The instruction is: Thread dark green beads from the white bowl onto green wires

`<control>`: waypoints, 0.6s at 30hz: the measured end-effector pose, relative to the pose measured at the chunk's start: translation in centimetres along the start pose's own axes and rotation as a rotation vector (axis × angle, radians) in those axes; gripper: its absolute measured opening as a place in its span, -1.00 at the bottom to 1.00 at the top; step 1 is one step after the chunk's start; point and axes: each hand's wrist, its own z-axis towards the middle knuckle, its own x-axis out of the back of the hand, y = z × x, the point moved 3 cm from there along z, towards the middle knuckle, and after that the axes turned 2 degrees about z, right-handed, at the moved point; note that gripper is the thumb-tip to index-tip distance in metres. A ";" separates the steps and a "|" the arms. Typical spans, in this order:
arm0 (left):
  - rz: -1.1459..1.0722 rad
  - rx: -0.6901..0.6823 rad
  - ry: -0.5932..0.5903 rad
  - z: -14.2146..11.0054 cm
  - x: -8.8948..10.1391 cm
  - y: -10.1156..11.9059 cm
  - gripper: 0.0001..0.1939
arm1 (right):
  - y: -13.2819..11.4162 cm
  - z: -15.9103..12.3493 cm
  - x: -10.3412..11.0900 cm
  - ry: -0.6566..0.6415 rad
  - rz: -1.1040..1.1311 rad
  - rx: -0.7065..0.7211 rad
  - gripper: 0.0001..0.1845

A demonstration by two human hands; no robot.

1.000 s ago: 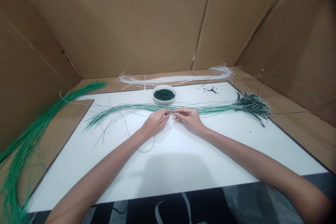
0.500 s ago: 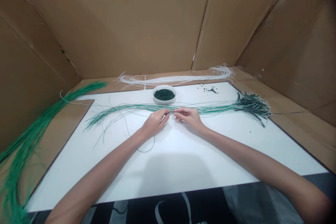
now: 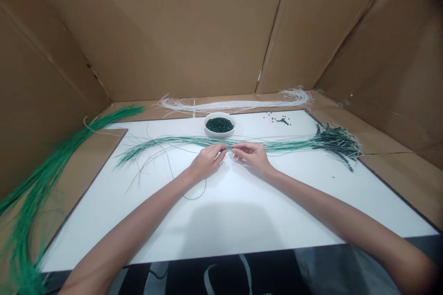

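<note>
Green cords (image 3: 180,139) across a white board (image 3: 277,230), cardboard walls (image 3: 148,32) behind

Bright, even light from above, with mild glare on the white board (image 3: 277,221) and 1 soft, diffuse shadow (image 3: 228,233) near its front edge. Wide-angle distortion bows the frame edges; green fibres (image 3: 29,235) at lower left appear slightly blurred; the upper right corner of the cardboard wall (image 3: 411,4) falls dark.

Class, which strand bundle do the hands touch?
The green bundle on the white board, held by left hand and right hand; the white bundle and far-left green bundle lie apart.
</note>
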 end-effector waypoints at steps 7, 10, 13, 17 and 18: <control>-0.013 0.009 -0.013 0.0 0.1 0.2 -0.83 | -0.4 -0.1 -0.1 0.006 -0.002 0.000 -0.79; -0.014 0.001 -0.009 0.0 0.1 0.1 -0.83 | -0.5 -0.1 -0.1 0.010 -0.004 0.013 -0.79; -0.010 -0.008 -0.011 0.0 0.0 0.0 -0.83 | -0.5 -0.1 -0.1 0.010 -0.008 0.024 -0.80; 0.003 -0.015 -0.017 -0.1 -0.1 0.0 -0.82 | -0.4 -0.1 -0.2 -0.007 -0.031 0.057 -0.80; 0.007 -0.024 -0.018 -0.1 -0.1 0.0 -0.82 | -0.4 -0.2 -0.2 -0.020 -0.048 0.070 -0.80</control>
